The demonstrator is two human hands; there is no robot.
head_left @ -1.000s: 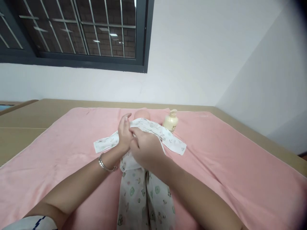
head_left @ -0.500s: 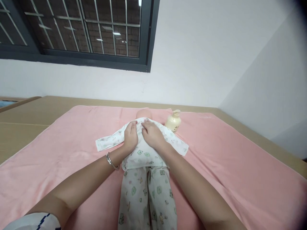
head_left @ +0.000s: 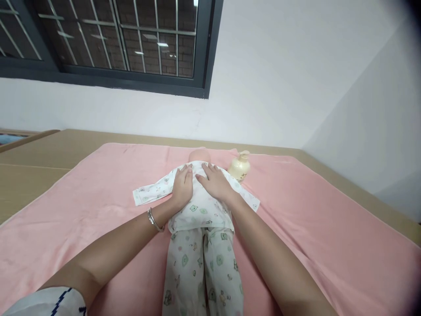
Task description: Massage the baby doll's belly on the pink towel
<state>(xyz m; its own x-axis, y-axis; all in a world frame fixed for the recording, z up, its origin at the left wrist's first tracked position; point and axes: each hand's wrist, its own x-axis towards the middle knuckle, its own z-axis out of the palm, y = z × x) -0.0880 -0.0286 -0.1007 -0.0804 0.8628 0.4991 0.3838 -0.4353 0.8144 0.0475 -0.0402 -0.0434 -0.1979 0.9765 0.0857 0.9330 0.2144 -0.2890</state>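
A baby doll [head_left: 199, 155] lies stretched out in front of me, its smooth pink head at the far end. It wears a white long-sleeved top [head_left: 201, 217] and matching trousers [head_left: 184, 267] with a small green and brown animal print. My left hand [head_left: 183, 186] rests flat on the left side of the upper top, fingers pointing away from me and close together. On the right side of the upper top lies my right hand [head_left: 216, 182], its fingers stretched and thumb apart. Neither hand grips anything. The doll's face is not visible.
A cream pump bottle [head_left: 239, 168] stands just right of the doll's shoulder. Under everything spreads a pink blanket [head_left: 108, 197] on a wooden surface [head_left: 42, 153]. A white wall [head_left: 263, 87] and a dark-framed barred window [head_left: 131, 83] are behind.
My right hand has slid a little to the right, its fingers more spread, and the gap between both hands is wider. The whole view has shifted slightly. The doll and bottle stay in place.
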